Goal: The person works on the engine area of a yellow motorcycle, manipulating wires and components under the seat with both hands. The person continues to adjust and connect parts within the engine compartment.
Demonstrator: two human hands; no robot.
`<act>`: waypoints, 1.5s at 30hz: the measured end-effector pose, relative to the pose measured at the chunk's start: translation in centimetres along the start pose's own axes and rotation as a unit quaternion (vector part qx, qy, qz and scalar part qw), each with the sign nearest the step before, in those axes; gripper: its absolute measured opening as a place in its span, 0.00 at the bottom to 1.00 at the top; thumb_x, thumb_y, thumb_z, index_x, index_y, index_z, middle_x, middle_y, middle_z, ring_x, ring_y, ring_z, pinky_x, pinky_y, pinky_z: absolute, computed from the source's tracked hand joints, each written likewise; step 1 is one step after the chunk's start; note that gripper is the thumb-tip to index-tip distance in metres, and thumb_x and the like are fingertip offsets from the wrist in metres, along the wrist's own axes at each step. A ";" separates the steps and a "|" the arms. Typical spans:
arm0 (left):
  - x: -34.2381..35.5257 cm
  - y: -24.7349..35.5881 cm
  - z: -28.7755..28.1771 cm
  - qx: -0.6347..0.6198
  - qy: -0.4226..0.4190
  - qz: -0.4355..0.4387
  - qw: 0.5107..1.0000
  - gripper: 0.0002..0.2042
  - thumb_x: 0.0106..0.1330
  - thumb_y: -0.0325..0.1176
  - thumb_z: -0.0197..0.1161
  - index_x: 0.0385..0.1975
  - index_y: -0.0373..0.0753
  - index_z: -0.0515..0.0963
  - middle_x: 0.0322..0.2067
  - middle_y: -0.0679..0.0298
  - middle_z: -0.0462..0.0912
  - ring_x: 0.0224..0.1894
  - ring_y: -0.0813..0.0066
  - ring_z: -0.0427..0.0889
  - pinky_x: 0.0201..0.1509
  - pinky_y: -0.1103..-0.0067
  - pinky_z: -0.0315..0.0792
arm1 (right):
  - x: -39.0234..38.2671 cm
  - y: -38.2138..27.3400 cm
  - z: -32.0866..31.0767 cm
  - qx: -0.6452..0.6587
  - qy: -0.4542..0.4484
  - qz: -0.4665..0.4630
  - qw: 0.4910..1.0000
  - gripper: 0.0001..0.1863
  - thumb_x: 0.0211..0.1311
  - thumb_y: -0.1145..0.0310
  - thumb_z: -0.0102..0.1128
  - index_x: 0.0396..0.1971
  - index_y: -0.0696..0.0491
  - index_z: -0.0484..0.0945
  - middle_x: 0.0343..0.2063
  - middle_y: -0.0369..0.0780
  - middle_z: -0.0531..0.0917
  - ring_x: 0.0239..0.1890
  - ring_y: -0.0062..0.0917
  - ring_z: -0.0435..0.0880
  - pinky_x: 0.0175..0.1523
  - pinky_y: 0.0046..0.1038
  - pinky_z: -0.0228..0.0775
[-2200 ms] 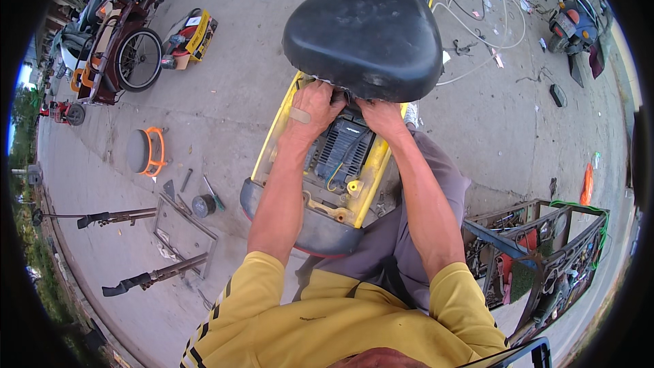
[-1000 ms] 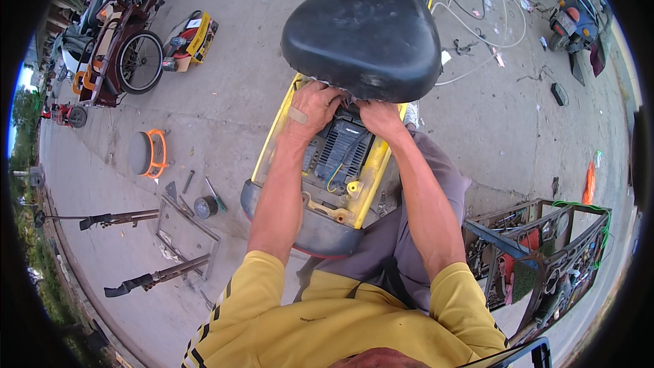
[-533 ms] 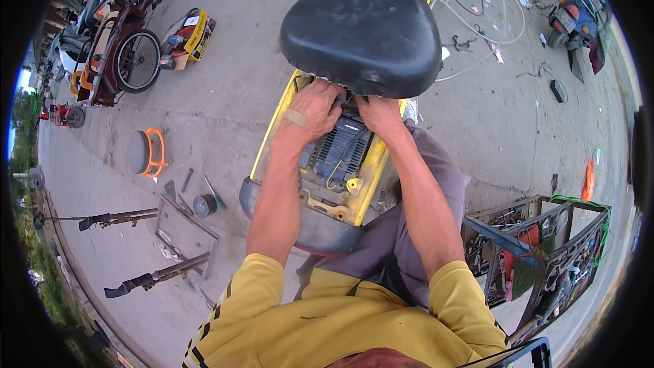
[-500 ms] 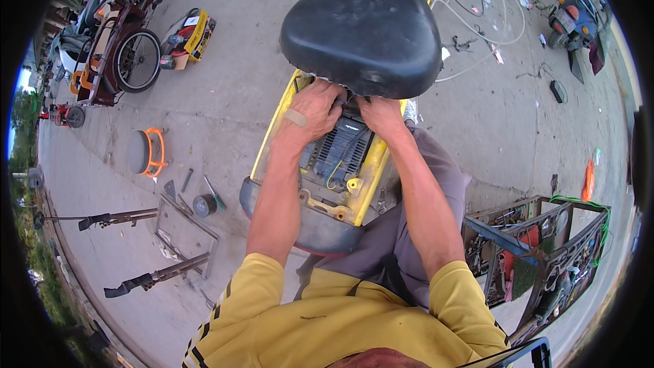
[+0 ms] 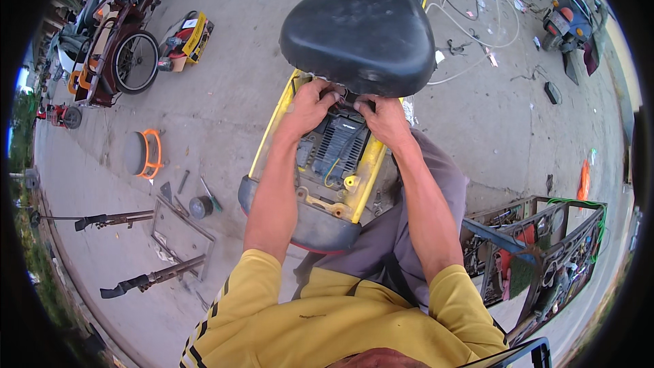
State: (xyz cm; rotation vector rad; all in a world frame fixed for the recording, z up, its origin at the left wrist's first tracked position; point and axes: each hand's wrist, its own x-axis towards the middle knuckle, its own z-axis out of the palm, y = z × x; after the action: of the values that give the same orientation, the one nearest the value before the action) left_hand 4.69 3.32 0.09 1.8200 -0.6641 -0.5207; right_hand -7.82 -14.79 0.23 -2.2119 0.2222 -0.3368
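Under the rear edge of a black padded scooter seat (image 5: 357,34), both hands reach into the yellow metal frame (image 5: 371,174). My left hand (image 5: 308,109) is closed, thumb and fingers pinched together near some dark wiring. Facing it, my right hand (image 5: 383,120) is closed in a similar pinch. What either pinch holds is too small and shaded to make out. Just below the hands lies a black finned controller box (image 5: 338,143), with a yellow-green wire (image 5: 332,172) curving beside it. A dark rear fender (image 5: 320,235) is nearest my body.
On the left ground are an orange-legged stool (image 5: 151,153), a roll of tape (image 5: 200,207), hand tools and a metal frame (image 5: 204,237). A rack of tools (image 5: 538,259) stands at the right. Farther off are a red tricycle (image 5: 112,61), a yellow box (image 5: 197,37) and a pale hose (image 5: 504,44).
My left hand has turned slightly, and its pinched thumb and fingers show more plainly. My right fingers have shifted a little under the seat. The whole view has moved slightly.
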 end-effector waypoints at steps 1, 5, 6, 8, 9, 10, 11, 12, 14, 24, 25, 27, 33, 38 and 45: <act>0.0 -0.2 -0.2 -0.010 -0.019 0.010 1.000 0.11 0.68 0.25 0.69 0.49 0.31 0.86 0.43 0.51 0.90 0.46 0.63 0.89 0.53 0.69 0.81 | 0.2 0.0 0.2 -0.010 0.008 -0.010 1.000 0.11 0.66 0.68 0.70 0.41 0.60 0.90 0.37 0.52 0.89 0.43 0.48 0.88 0.54 0.42 0.77; -1.4 2.6 -0.3 0.120 -0.066 0.071 0.988 0.12 0.63 0.26 0.74 0.46 0.34 0.87 0.48 0.52 0.87 0.52 0.59 0.87 0.58 0.67 0.80 | 0.2 1.2 0.8 -0.061 0.036 -0.037 0.997 0.11 0.66 0.68 0.69 0.41 0.59 0.90 0.37 0.52 0.89 0.44 0.50 0.88 0.54 0.43 0.77; -1.7 2.6 -0.2 0.139 -0.058 0.092 0.984 0.13 0.62 0.27 0.75 0.46 0.35 0.87 0.49 0.52 0.86 0.54 0.57 0.86 0.59 0.66 0.79 | 0.2 1.3 0.7 -0.040 0.033 -0.032 0.998 0.10 0.66 0.69 0.69 0.41 0.59 0.90 0.37 0.52 0.89 0.44 0.49 0.88 0.53 0.43 0.77; -1.8 2.3 -0.1 0.173 -0.042 0.128 0.976 0.12 0.61 0.29 0.76 0.44 0.36 0.88 0.51 0.52 0.85 0.57 0.54 0.83 0.63 0.64 0.78 | 0.1 1.4 0.6 0.000 0.026 -0.023 0.999 0.10 0.66 0.69 0.69 0.41 0.59 0.90 0.37 0.52 0.89 0.43 0.48 0.88 0.53 0.42 0.77; -1.7 1.9 0.0 0.189 -0.035 0.143 0.971 0.11 0.62 0.29 0.76 0.44 0.37 0.88 0.52 0.52 0.85 0.58 0.52 0.82 0.65 0.63 0.77 | 0.0 1.4 0.5 0.009 0.019 -0.020 1.000 0.09 0.66 0.70 0.69 0.41 0.59 0.90 0.37 0.52 0.90 0.43 0.48 0.88 0.53 0.42 0.77; -1.6 1.6 0.1 0.205 -0.027 0.158 0.966 0.11 0.62 0.30 0.75 0.43 0.37 0.89 0.53 0.52 0.84 0.60 0.51 0.81 0.67 0.62 0.75 | -0.1 1.3 0.4 0.017 0.012 -0.018 1.000 0.09 0.66 0.70 0.69 0.41 0.59 0.90 0.37 0.51 0.90 0.43 0.47 0.88 0.53 0.42 0.78; -1.6 1.6 0.3 0.207 -0.021 0.153 0.966 0.10 0.63 0.30 0.75 0.43 0.37 0.89 0.52 0.52 0.85 0.60 0.50 0.81 0.67 0.62 0.75 | -0.2 1.1 0.2 0.026 0.005 -0.015 1.000 0.09 0.66 0.71 0.69 0.41 0.59 0.90 0.37 0.51 0.90 0.43 0.47 0.88 0.53 0.42 0.78; -1.5 1.8 0.5 0.209 -0.014 0.148 0.967 0.10 0.64 0.31 0.74 0.43 0.36 0.89 0.52 0.51 0.85 0.60 0.49 0.81 0.67 0.62 0.75 | -0.3 0.8 -0.1 0.031 0.001 -0.006 1.000 0.08 0.65 0.71 0.69 0.39 0.59 0.90 0.37 0.52 0.89 0.43 0.48 0.88 0.53 0.43 0.77; -1.4 1.8 0.6 0.206 -0.009 0.132 0.970 0.10 0.65 0.31 0.73 0.43 0.36 0.89 0.53 0.51 0.85 0.60 0.49 0.81 0.67 0.61 0.75 | -0.6 0.0 -0.8 0.041 -0.007 0.012 0.999 0.08 0.62 0.71 0.70 0.37 0.59 0.90 0.37 0.52 0.89 0.44 0.50 0.87 0.54 0.46 0.77; -0.6 0.9 0.8 0.168 -0.003 0.108 0.980 0.09 0.66 0.27 0.71 0.44 0.34 0.89 0.48 0.48 0.87 0.55 0.47 0.84 0.62 0.61 0.77 | -1.2 0.7 -0.4 -0.055 0.024 -0.038 0.998 0.09 0.58 0.71 0.73 0.38 0.57 0.90 0.39 0.53 0.88 0.46 0.48 0.86 0.53 0.43 0.78; -0.5 0.8 0.7 0.155 -0.006 0.100 0.983 0.09 0.67 0.28 0.70 0.44 0.34 0.90 0.48 0.47 0.87 0.55 0.46 0.84 0.62 0.61 0.77 | -1.2 0.9 -0.3 -0.054 0.021 -0.034 0.998 0.09 0.58 0.72 0.73 0.38 0.57 0.90 0.39 0.53 0.88 0.46 0.49 0.86 0.53 0.43 0.78; -0.4 0.9 0.5 0.135 -0.018 0.089 0.987 0.09 0.66 0.27 0.71 0.44 0.34 0.90 0.47 0.47 0.88 0.53 0.48 0.85 0.60 0.62 0.78 | -1.1 1.0 -0.1 -0.055 0.026 -0.036 0.997 0.09 0.57 0.72 0.73 0.37 0.57 0.90 0.38 0.53 0.88 0.46 0.49 0.86 0.53 0.43 0.78; -0.1 1.5 0.2 0.040 -0.049 -0.024 0.998 0.11 0.65 0.23 0.72 0.46 0.29 0.88 0.43 0.52 0.90 0.47 0.62 0.89 0.55 0.67 0.80 | -1.0 1.1 0.2 -0.047 0.038 -0.047 0.997 0.07 0.57 0.73 0.72 0.36 0.57 0.89 0.36 0.52 0.89 0.43 0.48 0.88 0.51 0.42 0.78; 0.5 -0.6 -0.1 -0.034 -0.035 -0.031 0.998 0.10 0.61 0.20 0.75 0.42 0.28 0.86 0.37 0.62 0.90 0.41 0.73 0.86 0.50 0.73 0.79 | -0.9 0.9 0.4 -0.054 0.042 -0.040 0.997 0.08 0.57 0.72 0.71 0.35 0.58 0.89 0.34 0.51 0.89 0.41 0.48 0.88 0.49 0.43 0.78; 0.6 -0.6 -0.3 -0.012 -0.046 -0.044 0.998 0.10 0.58 0.19 0.75 0.40 0.28 0.86 0.36 0.63 0.89 0.41 0.74 0.86 0.50 0.74 0.78 | -1.0 1.1 0.4 -0.056 0.041 -0.041 0.997 0.08 0.57 0.72 0.70 0.35 0.58 0.89 0.36 0.51 0.89 0.45 0.48 0.87 0.54 0.44 0.77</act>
State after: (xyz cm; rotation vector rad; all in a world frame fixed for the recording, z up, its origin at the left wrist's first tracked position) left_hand 5.47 3.31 -0.35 1.8168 -0.6378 -0.6713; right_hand -8.65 -14.88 -1.01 -2.3255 0.2001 -0.4695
